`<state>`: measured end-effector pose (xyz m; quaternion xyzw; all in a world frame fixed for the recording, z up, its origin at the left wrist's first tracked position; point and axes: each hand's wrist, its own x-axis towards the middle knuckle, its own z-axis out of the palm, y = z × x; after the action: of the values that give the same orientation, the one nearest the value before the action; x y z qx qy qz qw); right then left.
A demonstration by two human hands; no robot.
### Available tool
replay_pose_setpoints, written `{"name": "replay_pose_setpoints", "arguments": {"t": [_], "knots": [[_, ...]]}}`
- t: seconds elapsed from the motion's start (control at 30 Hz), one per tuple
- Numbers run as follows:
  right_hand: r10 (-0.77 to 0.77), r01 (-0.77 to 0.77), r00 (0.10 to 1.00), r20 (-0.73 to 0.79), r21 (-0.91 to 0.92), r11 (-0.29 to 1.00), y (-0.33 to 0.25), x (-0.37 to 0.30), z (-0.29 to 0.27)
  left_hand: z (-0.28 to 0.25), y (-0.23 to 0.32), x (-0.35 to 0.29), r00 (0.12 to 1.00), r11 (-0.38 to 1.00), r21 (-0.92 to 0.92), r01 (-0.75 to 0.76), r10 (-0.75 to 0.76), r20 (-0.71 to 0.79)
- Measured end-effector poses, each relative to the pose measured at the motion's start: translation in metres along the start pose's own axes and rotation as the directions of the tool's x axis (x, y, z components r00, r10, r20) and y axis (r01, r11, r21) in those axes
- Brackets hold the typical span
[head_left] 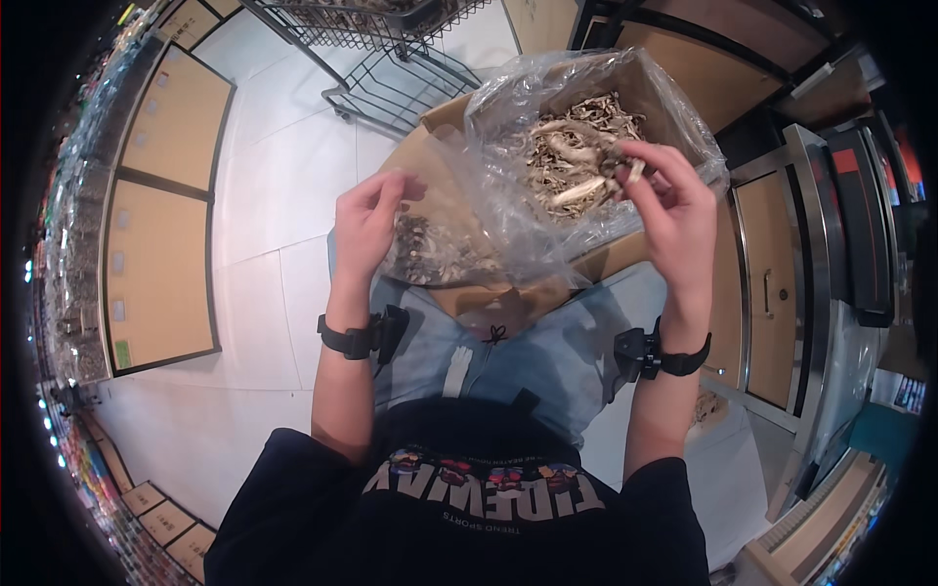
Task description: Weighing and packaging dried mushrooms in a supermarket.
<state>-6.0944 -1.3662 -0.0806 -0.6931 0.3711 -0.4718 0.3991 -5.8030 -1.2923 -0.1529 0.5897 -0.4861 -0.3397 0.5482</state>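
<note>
An open cardboard box (611, 256) lined with a clear plastic liner (508, 98) stands in front of my lap. Thin, brown-and-cream dried mushrooms (576, 161) are heaped inside it. Above the heap's right side, my right hand (674, 200) pinches a small dried mushroom (635, 172) between thumb and fingers. My left hand (369, 223) is closed at the left edge of a clear plastic bag (445, 186), its fingertips partly hidden. Darker dried pieces (430, 252) lie low in that bag, close to my left thigh.
Beyond the box is a black wire cart (391, 83). Wooden cabinets (166, 264) line the left, and a metal-framed cabinet (767, 283) stands to the right. Pale floor tiles (259, 195) lie between. Some dried pieces (705, 408) show low beside my right arm.
</note>
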Motion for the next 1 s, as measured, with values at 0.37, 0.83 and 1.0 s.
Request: {"name": "replay_pose_setpoints", "arguments": {"t": [0.37, 0.83, 1.0], "knots": [[-0.249, 0.28, 0.959, 0.137, -0.307, 0.91, -0.007, -0.021, 0.033, -0.001, 0.003, -0.001, 0.999, 1.0, 0.005, 0.011, -0.011, -0.047], [-0.19, 0.226, 0.969, 0.157, -0.259, 0.939, 0.011, -0.016, 0.06, 0.004, 0.0, 0.004, 0.992, 0.997, -0.01, 0.072, -0.072, -0.107], [0.022, 0.022, 0.973, 0.23, -0.187, 0.982, 0.022, 0.004, 0.05, 0.012, -0.006, 0.015, 0.991, 0.996, 0.002, 0.093, -0.093, -0.101]]}}
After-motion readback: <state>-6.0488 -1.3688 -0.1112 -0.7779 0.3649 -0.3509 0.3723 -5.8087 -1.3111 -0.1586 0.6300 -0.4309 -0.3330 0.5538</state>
